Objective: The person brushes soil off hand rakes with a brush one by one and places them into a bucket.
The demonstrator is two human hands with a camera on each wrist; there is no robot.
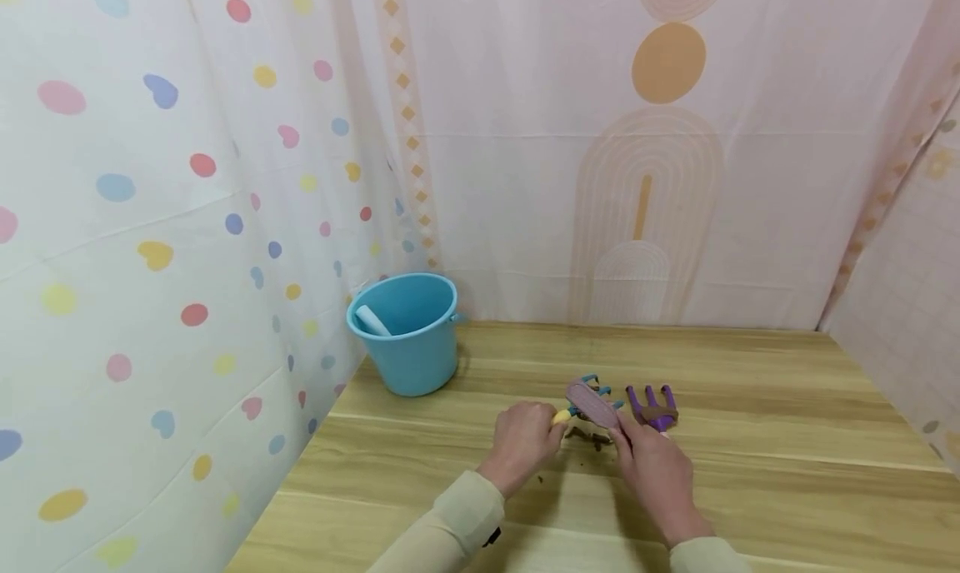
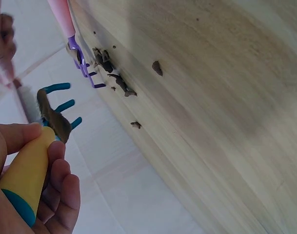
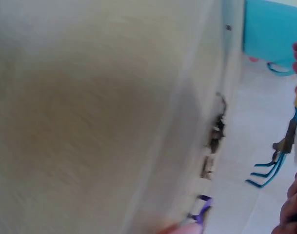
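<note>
My left hand [image 1: 522, 440] grips the yellow handle [image 2: 30, 170] of a small rake with teal tines [image 2: 65, 106]; brown clay-like material [image 2: 54, 117] clings around its head. My right hand [image 1: 660, 471] holds a pinkish brush [image 1: 594, 404] against the rake, over the tines in the head view. In the right wrist view the fingers [image 3: 293, 204] show only at the edge. A purple rake [image 1: 651, 406] with brown material on it lies on the table, right of the brush. Dark brown crumbs [image 2: 120, 84] are scattered below the hands.
A blue bucket [image 1: 414, 361] stands at the table's back left, with a whitish cylindrical object [image 1: 372, 321] inside it. Patterned curtains [image 1: 510, 215] hang behind and on both sides of the wooden table [image 1: 787, 406].
</note>
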